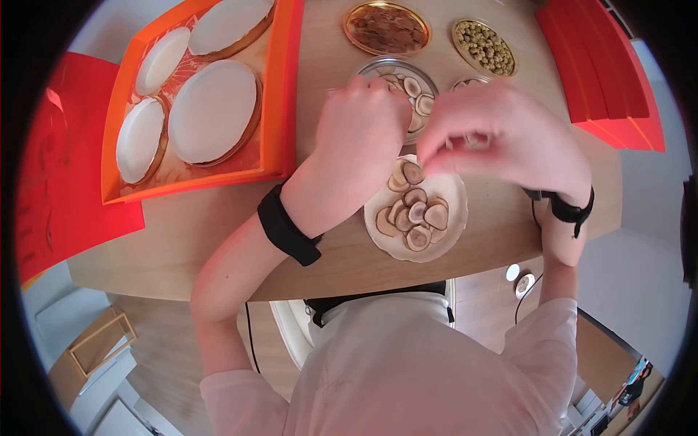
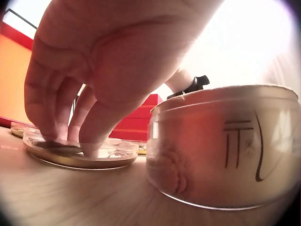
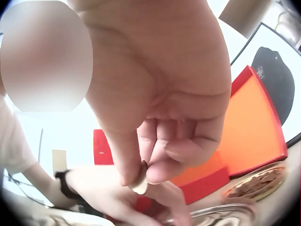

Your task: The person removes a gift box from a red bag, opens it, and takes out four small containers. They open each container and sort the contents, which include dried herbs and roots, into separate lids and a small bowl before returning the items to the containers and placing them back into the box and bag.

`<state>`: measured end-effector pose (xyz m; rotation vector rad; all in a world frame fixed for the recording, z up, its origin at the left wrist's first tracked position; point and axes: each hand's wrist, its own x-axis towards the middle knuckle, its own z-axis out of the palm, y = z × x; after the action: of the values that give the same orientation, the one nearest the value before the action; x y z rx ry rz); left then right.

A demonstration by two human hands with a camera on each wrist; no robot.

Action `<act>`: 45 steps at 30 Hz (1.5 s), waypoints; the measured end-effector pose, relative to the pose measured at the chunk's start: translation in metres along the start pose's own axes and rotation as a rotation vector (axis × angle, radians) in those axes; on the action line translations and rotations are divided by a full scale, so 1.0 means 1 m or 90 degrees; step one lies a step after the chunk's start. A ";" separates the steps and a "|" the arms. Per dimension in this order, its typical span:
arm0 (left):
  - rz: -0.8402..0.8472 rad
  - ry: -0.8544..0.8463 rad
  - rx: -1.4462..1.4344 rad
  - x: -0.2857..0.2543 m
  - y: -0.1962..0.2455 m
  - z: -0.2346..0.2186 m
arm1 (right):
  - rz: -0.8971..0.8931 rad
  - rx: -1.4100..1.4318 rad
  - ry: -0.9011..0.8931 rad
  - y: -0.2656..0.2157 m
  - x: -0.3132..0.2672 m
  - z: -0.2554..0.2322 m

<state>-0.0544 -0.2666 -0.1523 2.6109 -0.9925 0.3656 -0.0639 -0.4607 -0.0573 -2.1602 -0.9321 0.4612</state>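
Note:
Dried round slices (image 1: 416, 212) with dark rims lie on a white-topped round container (image 1: 456, 231) near the table edge. Behind it stands a shallow clear dish (image 1: 434, 86) of similar slices. My left hand (image 1: 361, 131) reaches over that dish; in the left wrist view its fingertips (image 2: 89, 149) are down inside the dish, touching a dark-edged slice (image 2: 59, 148). Whether they pinch it I cannot tell. My right hand (image 1: 502, 131), above the container's right side, pinches one slice (image 3: 139, 181) between thumb and forefinger, as the right wrist view shows.
An orange-red box (image 1: 283, 94) at the left holds several white-topped round containers (image 1: 215, 112). Dishes of brown flakes (image 1: 387, 29) and small greenish buds (image 1: 483, 47) stand at the back. Red boxes (image 1: 592, 62) are at the right, and a red sheet (image 1: 65, 167) lies far left.

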 end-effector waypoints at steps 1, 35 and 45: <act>-0.008 -0.004 0.011 0.001 0.001 0.001 | -0.030 0.024 -0.026 -0.002 -0.001 0.003; -0.016 -0.137 -0.205 0.000 0.025 -0.065 | 0.147 -0.225 0.092 0.074 0.013 0.012; -0.027 -0.139 -0.229 0.002 0.030 -0.062 | 0.117 -0.165 0.079 0.075 0.016 0.007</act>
<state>-0.0805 -0.2650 -0.0884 2.3698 -0.9642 -0.1058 -0.0212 -0.4807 -0.1184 -2.4926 -0.7617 0.3014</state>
